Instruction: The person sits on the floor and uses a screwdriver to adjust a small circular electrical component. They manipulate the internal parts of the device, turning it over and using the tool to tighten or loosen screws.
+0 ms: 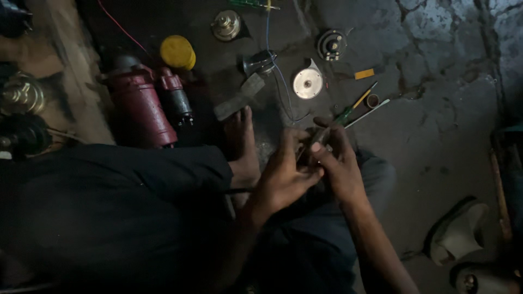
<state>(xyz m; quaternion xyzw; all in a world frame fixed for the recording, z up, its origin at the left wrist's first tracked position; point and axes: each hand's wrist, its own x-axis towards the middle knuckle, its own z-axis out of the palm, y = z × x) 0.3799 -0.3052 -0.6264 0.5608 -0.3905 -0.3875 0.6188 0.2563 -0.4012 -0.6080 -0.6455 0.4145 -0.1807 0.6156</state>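
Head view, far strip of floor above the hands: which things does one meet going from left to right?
Red motor body → yellow cap → brass-coloured round part → shiny metal cup → silver disc → black round horn-like part → small yellow strip.

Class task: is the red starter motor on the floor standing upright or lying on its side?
Lying on its side: the red starter motor rests lengthwise on the floor.

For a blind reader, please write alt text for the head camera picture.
Two hands, left hand and right hand, together hold a small dark part over the person's lap. On the cracked floor lie a red motor, a yellow cap, a metal disc and a screwdriver.
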